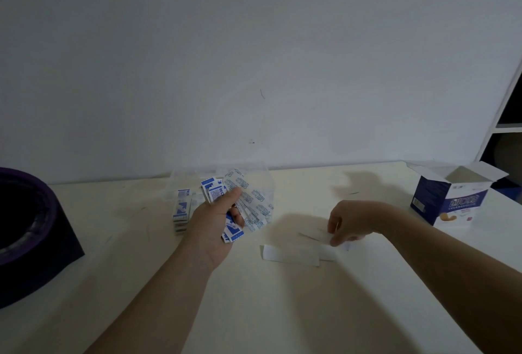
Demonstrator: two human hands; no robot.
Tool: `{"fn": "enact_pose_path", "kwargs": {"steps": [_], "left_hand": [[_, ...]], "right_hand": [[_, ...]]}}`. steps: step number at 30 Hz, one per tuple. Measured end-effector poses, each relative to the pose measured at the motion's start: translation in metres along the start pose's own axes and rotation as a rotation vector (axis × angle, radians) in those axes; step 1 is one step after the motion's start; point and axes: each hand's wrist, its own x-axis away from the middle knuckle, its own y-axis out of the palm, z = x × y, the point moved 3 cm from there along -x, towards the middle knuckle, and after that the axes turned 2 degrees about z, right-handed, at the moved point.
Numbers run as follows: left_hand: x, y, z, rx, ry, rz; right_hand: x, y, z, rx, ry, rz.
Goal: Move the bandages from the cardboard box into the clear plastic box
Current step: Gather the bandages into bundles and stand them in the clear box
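My left hand (214, 218) grips a fanned bunch of blue-and-white wrapped bandages (248, 201) just in front of the clear plastic box (183, 178), which stands near the wall. A stack of bandages (180, 209) stands at the left inside that box. My right hand (347, 223) hovers over the table with its fingers curled down, pinching the edge of a white folded paper sheet (293, 253) that lies flat on the table. The cardboard box (452, 198), blue and white with its top flaps open, stands at the far right.
A dark purple round container (25, 226) sits at the left edge of the white table (282, 311). A wall runs close behind the boxes. A white shelf unit (505, 125) shows at the right edge.
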Motion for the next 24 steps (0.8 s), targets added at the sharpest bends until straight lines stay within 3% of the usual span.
{"fn": "enact_pose_path", "kwargs": {"steps": [11,15,17,24], "left_hand": [[0.001,0.001,0.001,0.002,0.002,-0.003],[-0.001,0.000,0.004,0.016,0.015,-0.023],[-0.003,0.000,0.004,0.038,0.018,-0.035],[0.000,0.001,0.005,0.029,0.021,-0.023]], "right_hand": [[0.009,-0.003,0.001,0.034,-0.027,-0.004],[0.020,-0.021,-0.012,-0.100,-0.142,0.158],[0.029,-0.021,-0.030,-0.112,-0.220,0.101],[0.029,0.009,-0.057,0.125,-0.223,0.042]]}}
